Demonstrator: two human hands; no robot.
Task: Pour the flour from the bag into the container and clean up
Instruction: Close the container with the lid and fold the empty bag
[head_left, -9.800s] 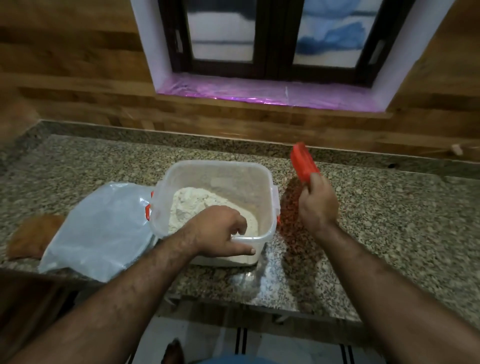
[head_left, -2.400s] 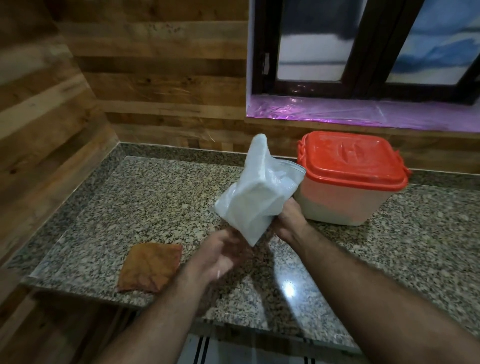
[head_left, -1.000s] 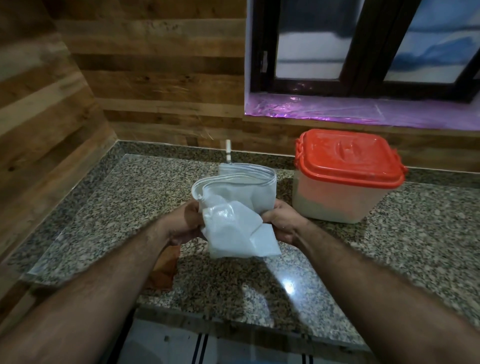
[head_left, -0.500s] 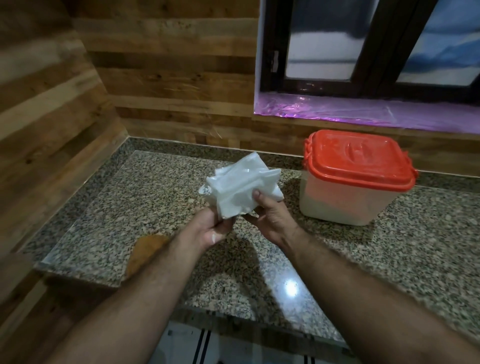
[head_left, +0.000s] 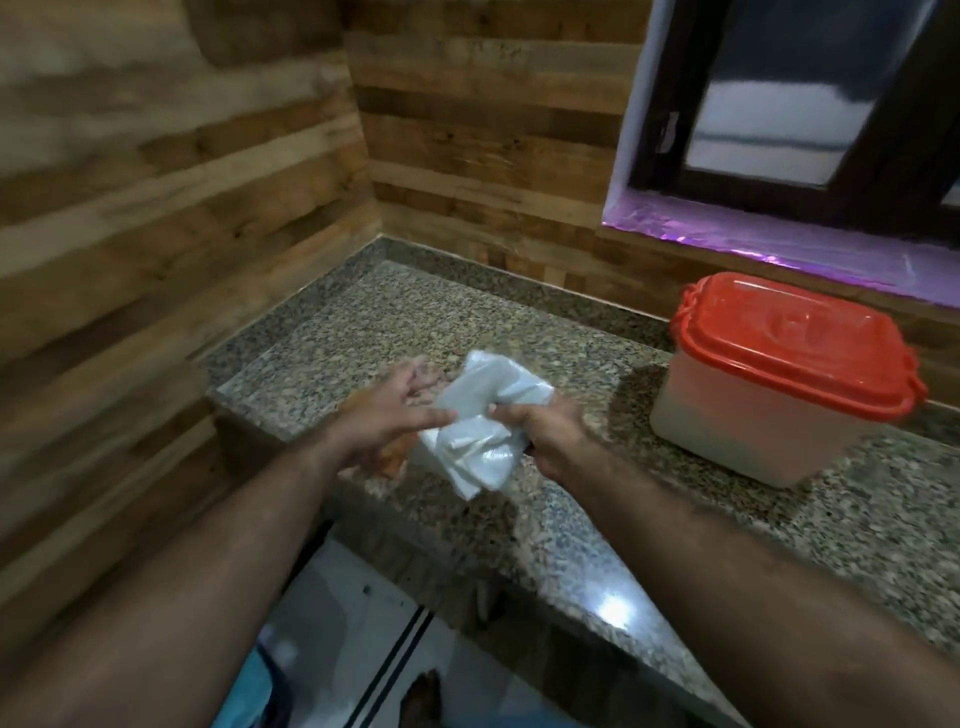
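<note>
The white plastic flour bag (head_left: 480, 426) is crumpled and folded small, held above the granite counter (head_left: 571, 519) near its front edge. My right hand (head_left: 545, 431) grips the bag's right side. My left hand (head_left: 395, 410) is at the bag's left edge with fingers spread and touching it. The translucent flour container (head_left: 769, 421) stands at the right of the counter with its red lid (head_left: 789, 343) closed on top.
An orange-brown cloth (head_left: 389, 457) lies on the counter, mostly hidden under my left hand. Wooden walls close the left and back sides. A window with a purple sill (head_left: 779, 244) is behind the container. The counter's front edge drops to a tiled floor (head_left: 353, 639).
The bag has been lowered toward the counter and pressed flatter. My left hand has let go its pinch and spread its fingers. The view has swung left.
</note>
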